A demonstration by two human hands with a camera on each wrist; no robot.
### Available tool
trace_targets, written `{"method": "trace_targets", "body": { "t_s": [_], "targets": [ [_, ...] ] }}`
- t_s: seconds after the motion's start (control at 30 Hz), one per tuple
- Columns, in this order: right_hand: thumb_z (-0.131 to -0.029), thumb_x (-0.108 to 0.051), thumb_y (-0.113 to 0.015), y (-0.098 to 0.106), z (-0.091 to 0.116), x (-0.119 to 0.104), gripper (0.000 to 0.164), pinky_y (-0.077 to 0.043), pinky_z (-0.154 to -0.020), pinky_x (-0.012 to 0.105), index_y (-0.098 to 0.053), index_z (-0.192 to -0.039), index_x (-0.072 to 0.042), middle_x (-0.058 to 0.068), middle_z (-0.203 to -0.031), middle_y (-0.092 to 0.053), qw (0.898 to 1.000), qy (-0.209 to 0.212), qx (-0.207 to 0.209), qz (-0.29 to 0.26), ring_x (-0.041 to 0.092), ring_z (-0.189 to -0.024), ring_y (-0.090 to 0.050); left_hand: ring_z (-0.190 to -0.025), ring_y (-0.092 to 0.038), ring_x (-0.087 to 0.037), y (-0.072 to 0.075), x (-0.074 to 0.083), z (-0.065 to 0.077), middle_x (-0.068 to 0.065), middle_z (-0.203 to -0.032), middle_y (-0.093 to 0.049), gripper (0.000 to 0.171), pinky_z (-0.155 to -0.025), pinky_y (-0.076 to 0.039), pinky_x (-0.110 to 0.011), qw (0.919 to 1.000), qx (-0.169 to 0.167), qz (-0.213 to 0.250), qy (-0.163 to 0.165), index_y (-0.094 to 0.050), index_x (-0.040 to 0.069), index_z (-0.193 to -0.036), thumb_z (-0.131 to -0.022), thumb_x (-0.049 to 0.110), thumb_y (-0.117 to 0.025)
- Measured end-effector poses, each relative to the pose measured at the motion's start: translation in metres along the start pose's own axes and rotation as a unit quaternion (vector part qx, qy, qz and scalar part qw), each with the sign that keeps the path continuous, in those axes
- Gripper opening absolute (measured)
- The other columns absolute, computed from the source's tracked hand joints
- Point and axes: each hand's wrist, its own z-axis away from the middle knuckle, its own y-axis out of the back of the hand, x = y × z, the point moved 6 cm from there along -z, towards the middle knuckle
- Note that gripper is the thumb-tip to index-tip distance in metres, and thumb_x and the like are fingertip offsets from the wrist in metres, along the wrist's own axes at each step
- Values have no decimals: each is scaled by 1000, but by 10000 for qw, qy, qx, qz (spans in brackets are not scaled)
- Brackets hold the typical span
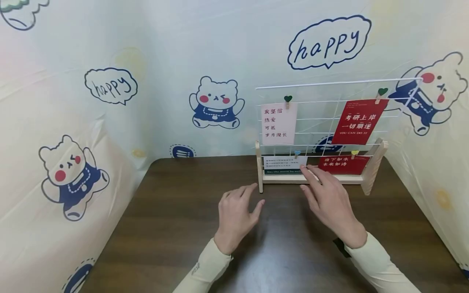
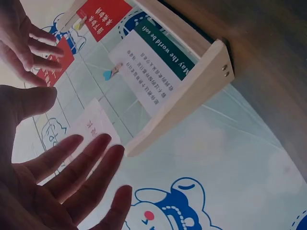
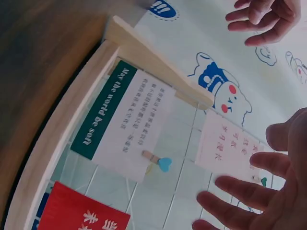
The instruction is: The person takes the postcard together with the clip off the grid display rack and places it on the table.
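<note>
- Backdrop (image 1: 161, 44) printed with bears (image 1: 217, 99), behind a dark table (image 1: 154, 228).
- Wire-and-wood rack (image 1: 280, 179), upright at the table's far right.
- Right hand (image 1: 331, 199), fingers spread, holding nothing, just before the rack's lower cards (image 1: 344, 164).
- Left hand (image 1: 236, 215), fingers apart, empty, near the rack's left end.
- Four cards (image 1: 279, 124) on the rack, two above two.
- Heart-topped clips (image 1: 288, 99), one on each card.

A dark brown wood-grain table (image 1: 165, 228) fills the near and middle part of the scene, its far left corner rounded and a pale sheen showing on its near part. At the far right stands an upright white wire-grid rack (image 1: 316, 119), its pale wooden left side panel (image 1: 259, 167) and right side panel (image 1: 374, 167) resting on the tabletop, joined by a low wooden crossbar (image 1: 282, 179).
</note>
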Motion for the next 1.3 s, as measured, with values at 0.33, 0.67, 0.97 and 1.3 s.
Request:
{"method": "trace_targets", "body": {
  "t_s": [0.33, 0.67, 0.97, 1.3],
  "targets": [
    [-88, -23, -81, 7, -14, -8, 56, -59, -65, 44, -66, -140, -10, 17, -103, -80, 9977, 8, 623, -248, 33, -80, -72, -72, -76, -17, 3, -1, -6, 0, -100, -82, 36, -65, -61, -35, 9999, 78, 116, -35, -76, 18, -116, -90, 43, -80],
    [-89, -19, -81, 14, -28, -6, 53, -53, -55, 37, -67, -138, -8, 17, -98, -80, 9945, 3, 983, -350, 27, -63, -66, -79, -78, -16, 5, 0, -15, -2, -100, -82, 34, -64, -61, -31, 9955, -2, 932, 184, -77, 15, -115, -88, 35, -83],
    [-91, -17, -79, 14, -45, -3, 48, -53, -56, 37, -68, -137, -9, 17, -99, -81, 9906, -144, 1218, -610, 32, -70, -72, -80, -77, -14, -2, -4, -28, -1, -96, -81, 32, -66, -61, -32, 9927, 135, 1149, 344, -77, 14, -113, -89, 34, -83],
    [-93, -16, -77, 11, -49, -1, 46, -36, -49, 27, -68, -137, -8, 20, -95, -80, 9884, -224, 1378, -589, 30, -55, -61, -90, -79, -18, -14, -5, -42, -5, -107, -81, 33, -79, -64, -37, 9857, 75, 1579, 589, -76, 11, -116, -90, 30, -82]
  ]
}}
